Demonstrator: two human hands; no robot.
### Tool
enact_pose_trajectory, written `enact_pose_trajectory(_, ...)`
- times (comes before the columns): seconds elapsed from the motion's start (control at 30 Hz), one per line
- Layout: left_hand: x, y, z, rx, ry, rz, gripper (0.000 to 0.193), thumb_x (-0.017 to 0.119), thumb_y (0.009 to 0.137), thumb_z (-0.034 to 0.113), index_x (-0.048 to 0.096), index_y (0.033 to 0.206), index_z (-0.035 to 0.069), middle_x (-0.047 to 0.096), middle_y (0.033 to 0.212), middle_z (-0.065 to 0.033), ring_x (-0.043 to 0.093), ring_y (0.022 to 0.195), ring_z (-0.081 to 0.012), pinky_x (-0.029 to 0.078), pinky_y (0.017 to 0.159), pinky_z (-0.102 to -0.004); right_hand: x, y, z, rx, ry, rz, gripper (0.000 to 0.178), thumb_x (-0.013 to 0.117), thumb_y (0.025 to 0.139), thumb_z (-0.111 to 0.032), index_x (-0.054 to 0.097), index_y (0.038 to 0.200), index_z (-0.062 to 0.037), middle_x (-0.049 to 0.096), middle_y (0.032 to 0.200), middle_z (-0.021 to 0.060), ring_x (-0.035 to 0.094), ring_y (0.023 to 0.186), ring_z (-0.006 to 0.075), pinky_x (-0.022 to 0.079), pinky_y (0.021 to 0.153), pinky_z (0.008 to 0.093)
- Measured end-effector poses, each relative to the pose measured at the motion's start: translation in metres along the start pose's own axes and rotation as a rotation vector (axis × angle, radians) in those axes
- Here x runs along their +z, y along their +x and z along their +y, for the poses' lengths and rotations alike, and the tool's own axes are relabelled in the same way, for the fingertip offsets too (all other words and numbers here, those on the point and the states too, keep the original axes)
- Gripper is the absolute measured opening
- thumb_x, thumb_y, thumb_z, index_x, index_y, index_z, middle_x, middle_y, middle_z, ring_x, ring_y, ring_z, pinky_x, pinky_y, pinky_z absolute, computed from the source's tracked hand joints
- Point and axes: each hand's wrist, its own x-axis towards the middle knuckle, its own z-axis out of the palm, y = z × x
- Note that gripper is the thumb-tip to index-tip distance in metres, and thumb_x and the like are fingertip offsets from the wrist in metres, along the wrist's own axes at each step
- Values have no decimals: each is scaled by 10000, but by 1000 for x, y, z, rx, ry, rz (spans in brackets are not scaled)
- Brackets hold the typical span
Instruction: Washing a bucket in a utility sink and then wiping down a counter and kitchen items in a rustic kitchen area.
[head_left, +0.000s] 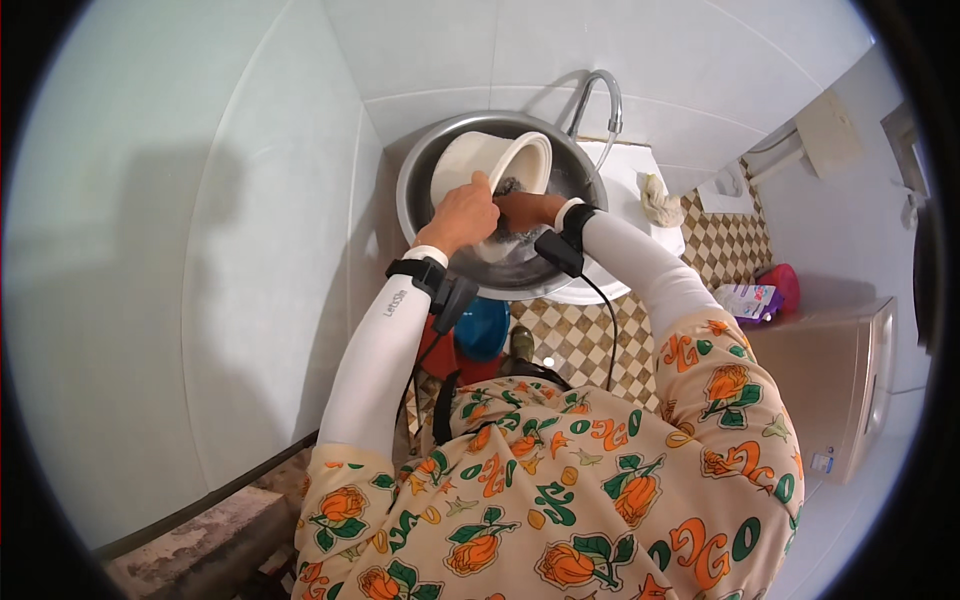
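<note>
Left hand (462,212) fingers clamp the white pot (490,165); right hand (522,210) fingers grip a scourer (511,186) inside it

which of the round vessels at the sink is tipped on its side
The white ceramic bowl, held by the left hand, is tipped with its opening facing right. The large steel basin around it sits upright.

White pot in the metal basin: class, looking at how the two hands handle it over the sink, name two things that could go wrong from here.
1. The left hand grips the tilted white pot only by its rim; if wet, it might slip and knock against the metal basin.
2. The basin sits on the white sink and overhangs its front edge; hard scrubbing by the right hand with the dark scourer could tip it.
</note>
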Motion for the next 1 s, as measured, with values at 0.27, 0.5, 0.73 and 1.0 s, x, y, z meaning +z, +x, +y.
enact_pose_trajectory(0.27, 0, 4, 5, 14, -58, 48, 260, 503, 794, 119, 439, 947, -81, 595, 807, -340, 591, 816, -480, 469, 769, -507, 55, 24, 19, 116, 110, 312, 389, 671, 720, -265, 643, 1030, -33, 637, 1038, 207, 606, 957, 366, 453, 868, 407)
enact_pose_trajectory(0.5, 0, 4, -2, -10, -29, 51, 253, 501, 798, 111, 441, 937, -91, 589, 792, -348, 597, 797, -476, 478, 751, -499, 31, -18, -18, 44, 470, 322, 296, 671, 724, -202, 671, 972, -40, 647, 1006, 178, 613, 952, 330, 472, 845, 354)
enact_pose_trajectory(0.73, -3, 6, 3, 13, -3, 32, 256, 491, 800, 112, 428, 935, -95, 585, 772, -344, 596, 780, -477, 476, 748, -506, 61, -19, 18, 15, 176, 451, 219, 664, 721, -193, 691, 925, -115, 647, 947, 110, 613, 912, 309, 480, 817, 386)
enact_pose_trajectory(1.0, -2, 6, 8, -41, 43, 1, 277, 512, 779, 104, 432, 973, -77, 607, 835, -329, 609, 859, -455, 485, 774, -477, 57, -14, 13, 182, 115, 413, 191, 631, 736, -209, 712, 902, -158, 663, 909, 93, 626, 872, 296, 484, 809, 368)
